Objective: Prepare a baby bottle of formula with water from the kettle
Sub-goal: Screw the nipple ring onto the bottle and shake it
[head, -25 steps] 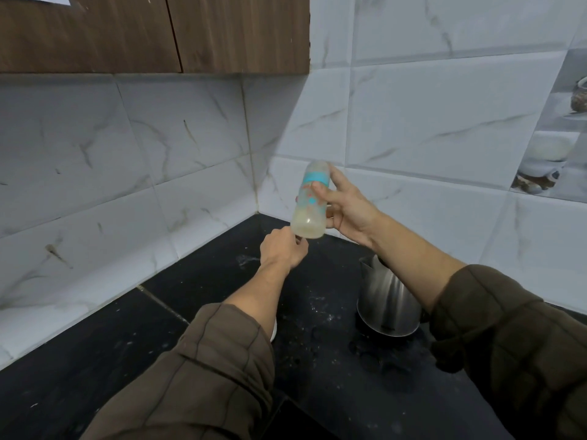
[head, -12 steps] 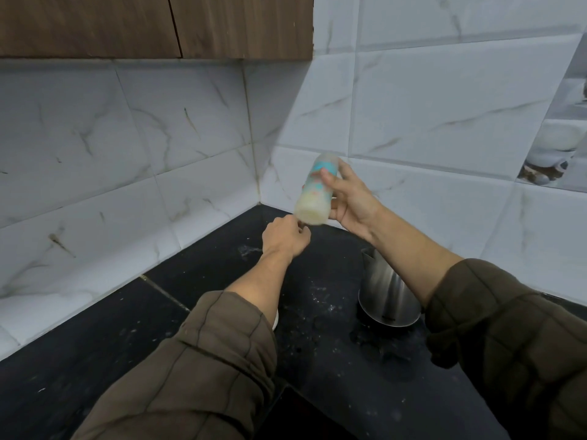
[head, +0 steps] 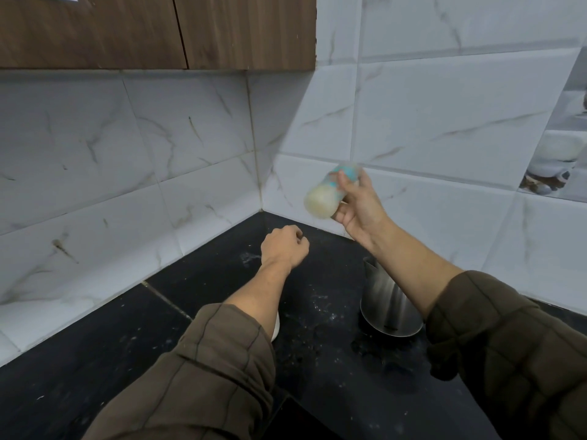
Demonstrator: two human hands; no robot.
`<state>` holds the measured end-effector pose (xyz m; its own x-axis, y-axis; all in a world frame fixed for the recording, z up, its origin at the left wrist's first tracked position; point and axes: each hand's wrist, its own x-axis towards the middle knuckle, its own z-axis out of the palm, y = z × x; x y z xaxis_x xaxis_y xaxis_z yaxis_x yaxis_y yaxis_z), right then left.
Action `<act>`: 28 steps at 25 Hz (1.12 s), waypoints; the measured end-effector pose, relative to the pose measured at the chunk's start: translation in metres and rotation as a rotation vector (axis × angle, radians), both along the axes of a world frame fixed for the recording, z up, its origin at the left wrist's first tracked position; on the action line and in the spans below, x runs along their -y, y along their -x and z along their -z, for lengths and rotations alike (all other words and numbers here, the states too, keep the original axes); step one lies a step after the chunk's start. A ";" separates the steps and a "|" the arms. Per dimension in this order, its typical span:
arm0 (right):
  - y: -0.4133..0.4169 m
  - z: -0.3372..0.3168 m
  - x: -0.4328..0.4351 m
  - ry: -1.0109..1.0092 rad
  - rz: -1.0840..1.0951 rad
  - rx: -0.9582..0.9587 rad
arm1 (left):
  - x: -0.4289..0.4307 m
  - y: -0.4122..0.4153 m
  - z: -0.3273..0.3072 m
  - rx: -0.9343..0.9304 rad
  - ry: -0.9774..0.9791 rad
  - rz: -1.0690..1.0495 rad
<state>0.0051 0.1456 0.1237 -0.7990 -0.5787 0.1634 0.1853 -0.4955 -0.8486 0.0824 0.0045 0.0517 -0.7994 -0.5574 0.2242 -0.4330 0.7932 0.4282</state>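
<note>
White marble-look tiles (head: 95,173) line both walls of a kitchen corner, with dark wood cabinets (head: 152,30) hung above the left wall and a black stone bench (head: 197,315) filling the corner below. On the bench stands a stainless steel kettle (head: 386,304), partly hidden by the right forearm that crosses over it; pale specks and smears lie scattered on the dark stone just left of the kettle. Above and beyond the kettle, in front of the right-hand wall, the right hand (head: 360,208) holds the baby bottle (head: 330,193) in the air, its grip clamped around the bottle's side with the thumb across the front. The bottle is tilted, its rounded lower end toward the left and filled with creamy, pale yellow liquid, while a blue-green marking shows on the upper part near the fingers; the bottle is blurred, so its top cannot be made out. The left hand (head: 284,247) hangs over the bench left of the kettle and below the bottle, apart from it, its grip curled together into a loose fist; whether it holds anything small inside cannot be told. Both arms wear olive-brown quilted sleeves (head: 203,369) pushed up to bare the forearms. A small white rounded object (head: 275,327) peeks out from under the left forearm, left of the kettle.
</note>
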 end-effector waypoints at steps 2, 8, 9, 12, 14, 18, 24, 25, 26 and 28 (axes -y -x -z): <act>0.006 -0.003 0.000 0.049 0.069 0.058 | 0.001 0.000 0.000 -0.004 0.019 0.004; 0.000 -0.004 -0.009 -0.176 -0.210 -0.180 | -0.005 0.006 -0.001 0.004 0.002 0.003; 0.002 -0.006 -0.006 -0.103 -0.114 -0.113 | -0.005 0.008 0.001 -0.007 -0.011 0.009; 0.011 -0.010 -0.003 0.019 0.014 0.021 | -0.005 0.008 0.002 -0.014 -0.011 0.014; 0.009 -0.008 -0.007 -0.100 -0.112 -0.078 | -0.003 0.012 0.004 -0.008 -0.012 0.007; 0.013 -0.006 -0.007 -0.094 -0.054 -0.100 | 0.000 0.015 0.004 -0.021 -0.014 0.002; 0.011 -0.005 -0.010 -0.184 -0.083 -0.114 | 0.001 0.017 0.007 -0.004 -0.003 0.004; 0.008 -0.002 -0.012 -0.244 -0.155 -0.178 | 0.001 0.017 0.006 0.001 0.002 0.001; 0.007 -0.001 -0.011 -0.254 -0.178 -0.202 | 0.000 0.017 0.006 -0.001 0.004 0.000; 0.009 -0.003 -0.010 -0.142 -0.069 -0.129 | 0.001 0.017 0.007 -0.014 -0.001 0.009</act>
